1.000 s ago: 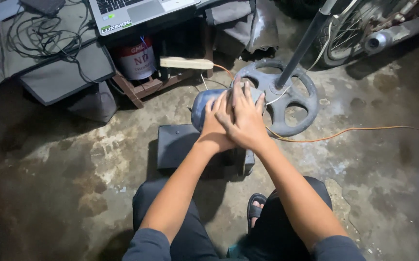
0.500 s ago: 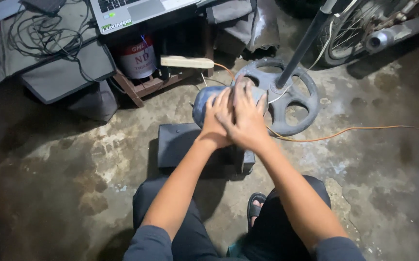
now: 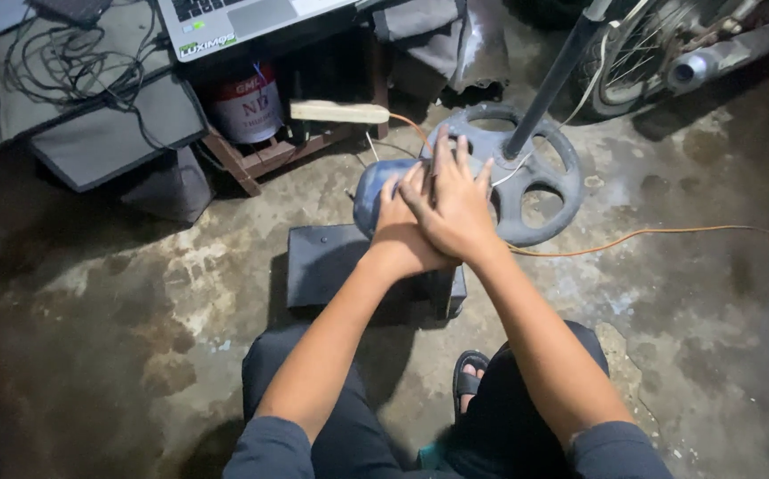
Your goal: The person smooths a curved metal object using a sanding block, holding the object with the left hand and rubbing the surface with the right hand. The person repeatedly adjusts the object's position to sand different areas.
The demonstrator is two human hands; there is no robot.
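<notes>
Since half a second ago almost nothing has moved: the two hands stay pressed together over the blue shell [image 3: 368, 197], only a little nearer to the camera. The right hand [image 3: 452, 206] lies on top, fingers stretched and spread, and it covers most of the left hand [image 3: 400, 223]. The left hand sits under it, against the rounded blue shell, but the right one hides its fingers, so I cannot tell if it really closes on something. The right hand grips nothing; it is flat and open, resting on the other hand. It seems to me the hands are stacked like this to push with more weight on one place.

The blue shell stands on the concrete floor [image 3: 118, 337], at the far edge of a dark box [image 3: 331, 266], just in front of the person's knees. Just behind it is the round grey base [image 3: 526, 177] of a stand, with a dark pole [image 3: 551, 80] rising from it. An orange cable [image 3: 668, 232] runs along the floor to the right. At the left is a red and white can [image 3: 247, 102] under a laptop [image 3: 243, 19].
</notes>
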